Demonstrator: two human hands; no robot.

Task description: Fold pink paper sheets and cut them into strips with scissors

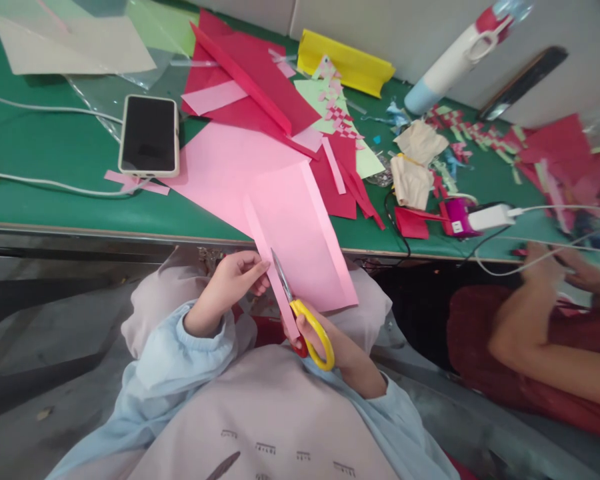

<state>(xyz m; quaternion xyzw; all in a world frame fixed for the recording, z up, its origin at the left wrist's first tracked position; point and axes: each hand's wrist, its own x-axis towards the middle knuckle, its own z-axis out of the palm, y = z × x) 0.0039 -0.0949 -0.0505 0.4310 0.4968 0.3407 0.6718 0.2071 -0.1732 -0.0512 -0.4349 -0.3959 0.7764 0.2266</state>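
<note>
Over my lap a sheet of pink paper (pixel 303 233) slopes down from the table edge, its long sides folded into narrow strips. My left hand (pixel 240 275) pinches the folded left edge of this sheet between thumb and fingers. In my right hand (pixel 314 340) is a pair of scissors (pixel 313 330) with yellow and red handles. Their blades lie along the fold of the left strip, pointing away from me. The lower end of that strip hangs beside the scissor handles, and part of my right hand is hidden behind it.
On the green table (pixel 40 200) are a phone (pixel 149 137) with white cables, red paper (pixel 250 73), a yellow folded piece (pixel 345 63), a bottle (pixel 455 60) and a purple plug adapter (pixel 463 217). Paper scraps lie around. A co-worker's arm (pixel 525 313) is at the right.
</note>
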